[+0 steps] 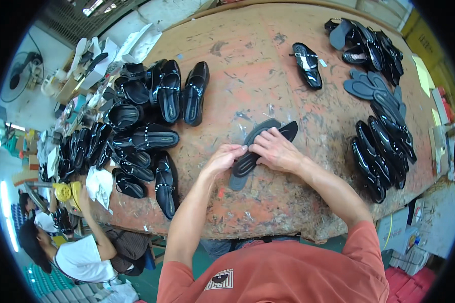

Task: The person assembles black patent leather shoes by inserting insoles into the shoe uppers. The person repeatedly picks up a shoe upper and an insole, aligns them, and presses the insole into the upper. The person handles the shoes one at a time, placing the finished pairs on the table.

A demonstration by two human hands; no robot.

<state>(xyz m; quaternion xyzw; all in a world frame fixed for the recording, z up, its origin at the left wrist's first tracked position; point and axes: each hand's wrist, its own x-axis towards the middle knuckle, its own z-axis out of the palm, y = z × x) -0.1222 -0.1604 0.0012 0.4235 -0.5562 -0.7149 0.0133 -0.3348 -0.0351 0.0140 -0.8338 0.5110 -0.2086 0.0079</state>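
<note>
A black shoe (246,164) lies slanted on the worn worktable (258,212) in front of me, its pointed toe to the upper right. A flat grey sole (237,183) lies under it and shows along its edge and at the heel end. My right hand (275,150) is closed over the middle of the shoe, hiding its upper. At its left edge my left hand (226,159) pinches with thumb and finger, the tips meeting those of the right. What exactly the left fingertips grip is too small to make out. Small clear scraps lie around the shoe.
Finished-looking black shoes (170,91) crowd the left side. A single shoe (307,65) lies at the far right, near more black shoes (379,151) and stacked grey soles (371,86). At the lower left, a person in white (81,257) reaches toward a yellow tape roll (62,192).
</note>
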